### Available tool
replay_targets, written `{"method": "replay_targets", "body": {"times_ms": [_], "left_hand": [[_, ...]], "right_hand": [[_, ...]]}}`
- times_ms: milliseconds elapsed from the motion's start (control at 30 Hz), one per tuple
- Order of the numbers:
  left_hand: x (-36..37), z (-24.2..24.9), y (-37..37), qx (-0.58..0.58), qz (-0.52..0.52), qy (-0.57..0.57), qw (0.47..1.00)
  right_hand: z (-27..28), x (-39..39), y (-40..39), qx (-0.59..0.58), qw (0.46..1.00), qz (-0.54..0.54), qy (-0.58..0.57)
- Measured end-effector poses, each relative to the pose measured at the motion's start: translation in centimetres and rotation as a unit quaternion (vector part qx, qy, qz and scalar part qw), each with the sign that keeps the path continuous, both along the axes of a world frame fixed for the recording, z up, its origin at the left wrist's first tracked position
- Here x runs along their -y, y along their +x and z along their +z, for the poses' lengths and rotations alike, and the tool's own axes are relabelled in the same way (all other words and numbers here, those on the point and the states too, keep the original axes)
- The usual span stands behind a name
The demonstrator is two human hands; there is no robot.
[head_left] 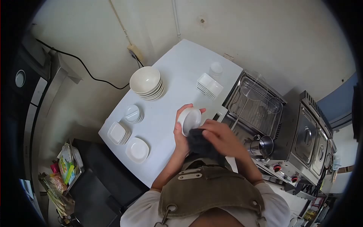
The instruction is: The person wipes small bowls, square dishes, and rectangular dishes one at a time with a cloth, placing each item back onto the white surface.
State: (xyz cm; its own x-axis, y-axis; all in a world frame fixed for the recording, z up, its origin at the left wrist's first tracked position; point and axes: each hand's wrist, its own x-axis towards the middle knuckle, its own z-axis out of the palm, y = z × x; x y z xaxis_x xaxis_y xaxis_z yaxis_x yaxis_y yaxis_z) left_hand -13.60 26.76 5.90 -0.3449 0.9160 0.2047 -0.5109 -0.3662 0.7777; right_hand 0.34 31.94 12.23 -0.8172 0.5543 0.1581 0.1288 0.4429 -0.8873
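Note:
Wrapped round a small white bowl (190,120), my left hand (180,132) holds it tilted over the table's front edge. My right hand (221,137) grips a dark cloth (202,143), whose upper end lies against the bowl's lower rim. Beyond the hands, on the white table (176,90), are a stack of large white bowls (146,81) and a stack of rectangular divided dishes (210,86). To the left stand a stack of round divided dishes (133,113), a stack of square dishes (117,132) and a single white dish (137,150).
A clear round container (216,68) stands near the table's back. To the right are a wire rack (255,102) with clear containers, a metal pitcher (264,145) and a steel appliance (308,132). A tray of packaged food (70,162) sits at the left.

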Motion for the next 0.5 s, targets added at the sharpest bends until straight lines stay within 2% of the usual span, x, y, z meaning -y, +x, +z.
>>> {"method": "replay_targets", "body": {"times_ms": [33,67,100,133,167,200,300,333,400,433,467,500], "left_hand": [[-0.1,0.0,0.0,0.001,0.002,0.000,1.000],[-0.4,0.1,0.0,0.042,-0.005,0.030,0.999],[-0.7,0.2,0.0,0.082,-0.010,0.062,0.995],[-0.6,0.4,-0.5,0.086,-0.041,0.081,0.992],[-0.7,0.3,-0.5,0.086,-0.038,0.083,0.992],[-0.9,0.1,-0.5,0.087,-0.043,0.113,0.989],[-1.1,0.1,0.1,0.097,-0.058,0.132,0.985],[-1.3,-0.1,0.5,-0.010,-0.026,0.132,0.991],[-2.2,-0.7,0.8,-0.187,0.022,0.167,0.968],[-2.1,-0.9,0.8,-0.186,0.019,0.167,0.968],[-1.8,-0.9,0.7,-0.301,0.040,0.126,0.944],[-1.6,-0.8,0.6,-0.411,0.060,0.083,0.906]], "right_hand": [[-0.3,-0.2,0.7,0.001,1.000,0.002,0.000],[-0.9,-0.5,1.3,-0.072,0.984,-0.075,-0.145],[-1.5,-1.0,1.7,-0.142,0.937,-0.148,-0.283],[-2.5,-1.5,1.9,-0.249,0.877,-0.154,-0.381],[-3.4,-2.0,2.1,-0.349,0.795,-0.158,-0.471],[-3.6,-2.6,2.3,-0.361,0.760,-0.177,-0.512],[-4.1,-2.8,1.4,-0.329,0.777,-0.170,-0.510],[-4.3,-2.1,0.9,-0.321,0.766,-0.184,-0.526],[-5.0,-1.5,0.2,-0.295,0.774,-0.196,-0.525],[-4.9,-1.3,0.1,-0.278,0.777,-0.222,-0.520],[-5.2,-1.6,0.4,-0.278,0.776,-0.224,-0.519],[-5.7,-2.1,0.8,-0.286,0.751,-0.222,-0.553]]}}
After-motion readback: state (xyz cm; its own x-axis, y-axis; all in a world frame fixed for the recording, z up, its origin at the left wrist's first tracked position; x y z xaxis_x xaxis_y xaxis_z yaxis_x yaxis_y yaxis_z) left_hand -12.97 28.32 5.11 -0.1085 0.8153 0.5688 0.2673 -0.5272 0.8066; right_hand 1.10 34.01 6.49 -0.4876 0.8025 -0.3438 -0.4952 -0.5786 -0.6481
